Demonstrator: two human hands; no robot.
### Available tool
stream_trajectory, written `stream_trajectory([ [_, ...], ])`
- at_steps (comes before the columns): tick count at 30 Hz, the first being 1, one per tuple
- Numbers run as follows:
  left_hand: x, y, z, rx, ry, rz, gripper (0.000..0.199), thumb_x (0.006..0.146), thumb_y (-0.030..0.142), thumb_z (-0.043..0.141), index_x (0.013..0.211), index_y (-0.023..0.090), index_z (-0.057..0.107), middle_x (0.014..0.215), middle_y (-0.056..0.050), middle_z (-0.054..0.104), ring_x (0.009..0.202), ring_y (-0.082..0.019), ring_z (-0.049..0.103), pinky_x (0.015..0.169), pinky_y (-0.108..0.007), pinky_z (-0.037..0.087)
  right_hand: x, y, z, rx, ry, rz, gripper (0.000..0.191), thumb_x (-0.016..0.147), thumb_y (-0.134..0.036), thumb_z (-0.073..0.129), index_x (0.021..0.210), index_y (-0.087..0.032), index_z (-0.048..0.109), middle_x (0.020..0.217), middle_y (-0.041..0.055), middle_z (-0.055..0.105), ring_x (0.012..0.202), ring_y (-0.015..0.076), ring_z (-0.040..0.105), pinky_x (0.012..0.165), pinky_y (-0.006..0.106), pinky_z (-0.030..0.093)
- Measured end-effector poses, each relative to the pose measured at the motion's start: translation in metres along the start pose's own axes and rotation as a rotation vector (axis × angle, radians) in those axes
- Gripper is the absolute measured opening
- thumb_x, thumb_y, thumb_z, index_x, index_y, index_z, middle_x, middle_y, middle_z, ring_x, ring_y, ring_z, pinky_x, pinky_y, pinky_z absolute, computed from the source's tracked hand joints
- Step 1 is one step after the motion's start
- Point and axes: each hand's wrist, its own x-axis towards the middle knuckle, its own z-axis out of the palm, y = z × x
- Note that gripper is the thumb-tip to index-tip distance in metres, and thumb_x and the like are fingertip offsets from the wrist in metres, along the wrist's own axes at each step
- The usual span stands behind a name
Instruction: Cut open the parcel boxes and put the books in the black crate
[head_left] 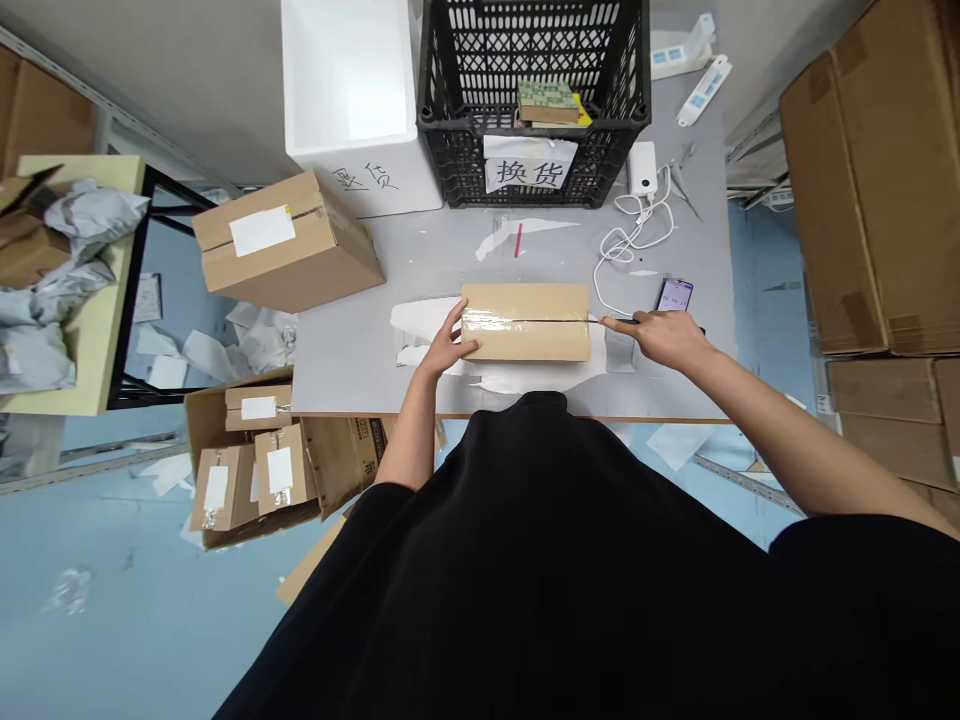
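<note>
A long brown cardboard box (534, 345) lies on white paper on the grey table, its lengthwise seam facing up, with shiny clear tape over the left part. My left hand (445, 346) rests against the box's left end, its fingers spread, thumb and fingertips touching the cardboard. At the right end, my right hand (660, 334) is wrapped round a thin dark tool (619, 321), index finger stretched along it. The tool's tip meets the seam at the box's right edge; what kind of tool it is, I cannot tell.
Behind stand a black crate (450, 165) and a white foam box (367, 175). A taller carton (300, 262) sits at the back left. A phone (676, 296), white cable (621, 245) and scissors (682, 185) lie right. Left below, an open carton (330, 460) holds smaller boxes.
</note>
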Motion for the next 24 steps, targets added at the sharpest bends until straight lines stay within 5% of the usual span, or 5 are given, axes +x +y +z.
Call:
stream_trajectory([
  [5,0.000,0.003,-0.004,0.014,-0.028,-0.033,0.094,0.079,0.041,0.070,0.159,0.042,0.020,0.167,-0.005,0.025,0.144,-0.034,0.041,0.113,-0.053,0.041,-0.009,0.000,0.008,0.128,0.027,0.063,0.066,0.095,-0.017,0.040,0.153,-0.046,0.037,0.099,0.0067,0.071,0.075,0.0196,0.061,0.060,0.026,0.029],
  [10,0.001,0.015,0.004,0.240,0.119,-0.049,0.087,0.076,0.042,0.071,0.155,0.037,0.033,0.165,-0.008,0.024,0.149,-0.038,0.029,0.115,-0.058,0.037,-0.018,0.008,0.034,0.685,0.132,0.213,0.051,0.098,-0.034,0.044,0.149,-0.037,0.049,0.091,0.0021,0.073,0.071,0.0181,0.062,0.065,0.028,0.043],
  [13,0.004,0.033,0.026,0.501,0.250,0.036,0.084,0.074,0.052,0.074,0.149,0.030,0.045,0.166,-0.011,0.019,0.154,-0.041,0.011,0.123,-0.060,0.019,-0.010,0.005,0.044,1.142,0.136,0.204,0.053,0.096,-0.036,0.050,0.149,-0.028,0.051,0.083,0.0013,0.069,0.060,0.0139,0.057,0.063,0.029,0.049],
  [16,0.008,0.052,0.059,0.664,0.193,0.161,0.085,0.074,0.067,0.071,0.146,0.028,0.049,0.166,-0.011,0.022,0.155,-0.042,0.005,0.124,-0.062,0.005,0.004,-0.003,0.045,1.480,0.122,0.216,0.057,0.094,-0.036,0.056,0.149,-0.024,0.051,0.075,0.0002,0.063,0.056,0.0120,0.053,0.057,0.027,0.050],
  [24,0.016,0.063,0.109,0.779,-0.008,0.245,0.103,0.071,0.086,0.058,0.153,0.026,0.041,0.166,-0.013,0.026,0.155,-0.042,0.012,0.124,-0.060,-0.001,0.020,-0.007,0.045,1.707,0.046,0.223,0.056,0.093,-0.030,0.060,0.149,-0.024,0.050,0.069,-0.0024,0.058,0.052,0.0096,0.051,0.051,0.022,0.048],
])
